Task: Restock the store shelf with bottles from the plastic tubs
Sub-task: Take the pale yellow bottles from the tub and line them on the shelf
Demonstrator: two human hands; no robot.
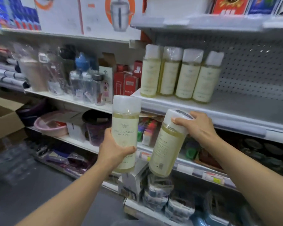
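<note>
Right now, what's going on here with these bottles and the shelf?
A person is restocking a store shelf. The left hand grips one pale yellow bottle upright around its lower body. The right hand holds a second bottle by its white cap, tilted. Neither bottle is on the shelf yet. Four matching bottles already stand in a row at the shelf's left end, with bare space to their right.

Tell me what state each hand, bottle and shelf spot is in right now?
Left hand: grips a bottle's lower body.
Left bottle: upright, capped, off the shelf.
Right hand: grips a bottle's cap.
Right bottle: tilted, capped, off the shelf.
Four shelved bottles: upright, in a row.
Shelf: bare beside the row.
</note>
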